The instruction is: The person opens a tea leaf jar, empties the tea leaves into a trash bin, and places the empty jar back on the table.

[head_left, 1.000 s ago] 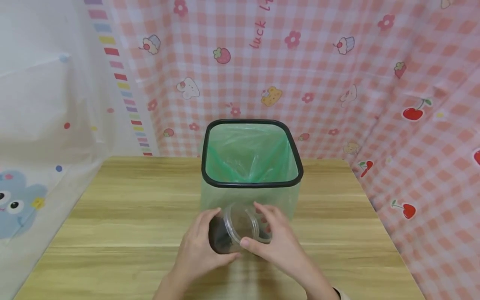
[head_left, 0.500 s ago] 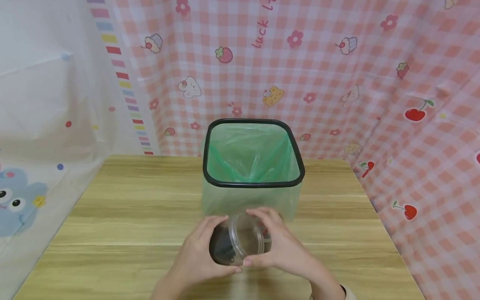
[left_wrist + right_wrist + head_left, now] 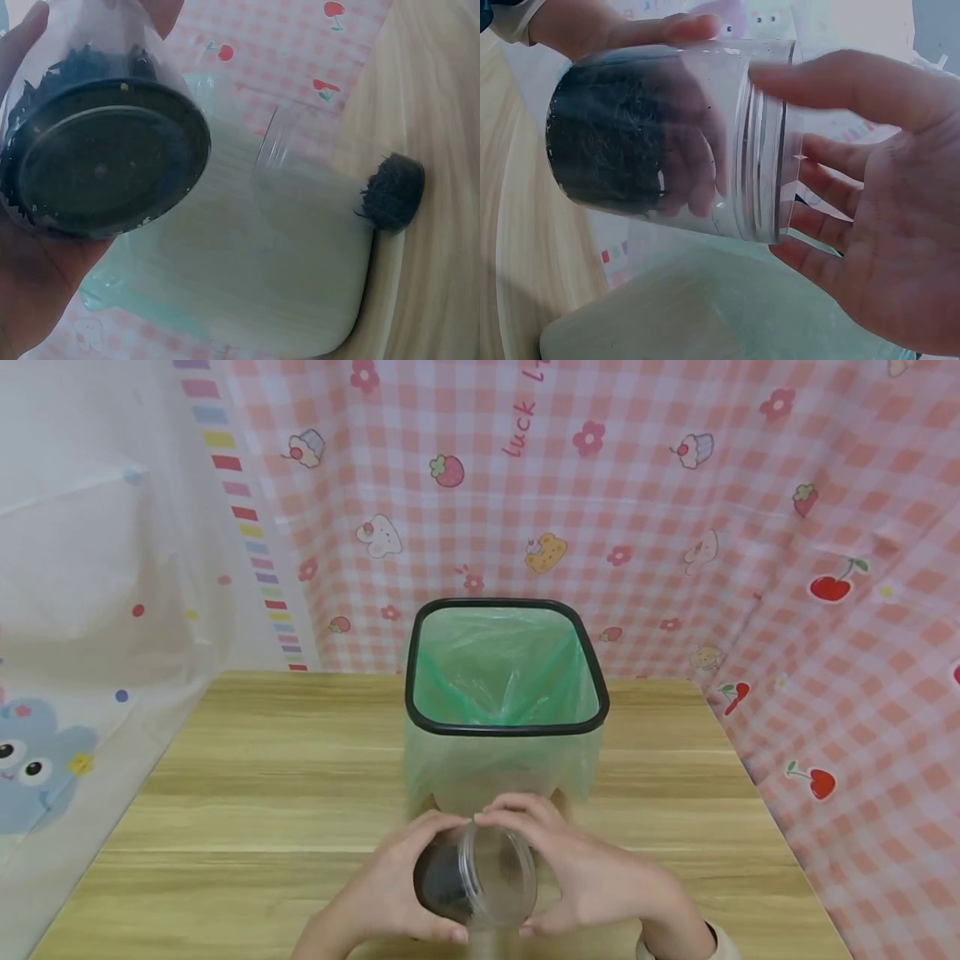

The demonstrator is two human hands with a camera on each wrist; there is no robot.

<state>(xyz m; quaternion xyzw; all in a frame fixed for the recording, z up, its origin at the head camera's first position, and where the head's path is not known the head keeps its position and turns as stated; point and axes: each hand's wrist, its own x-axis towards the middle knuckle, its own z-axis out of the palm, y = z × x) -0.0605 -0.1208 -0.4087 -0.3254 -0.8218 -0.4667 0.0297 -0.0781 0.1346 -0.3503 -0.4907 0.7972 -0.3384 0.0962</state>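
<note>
A clear plastic jar (image 3: 442, 881), part filled with dark shreds, is held tilted on its side above the table. My left hand (image 3: 386, 885) grips its filled base end, fingers over the top and thumb below. My right hand (image 3: 600, 877) curls round the clear mouth end, thumb on the ridged rim in the right wrist view. Whether a clear lid sits there I cannot tell. In the left wrist view, a second clear jar with dark shreds (image 3: 394, 195) at its bottom stands on the table by the bin. The head view mostly hides that jar behind the hands.
A square bin (image 3: 506, 729) with a black rim and a pale green liner stands just beyond the hands, at the back of the wood-grain table (image 3: 262, 793). Pink checked cloth (image 3: 480, 510) hangs behind and at the right; white printed cloth (image 3: 82, 568) is on the left.
Both hands have brought the jar downward in the head view, nearer to me and away from the bin. My right hand has shifted further round the mouth end. The bin stays in place.
</note>
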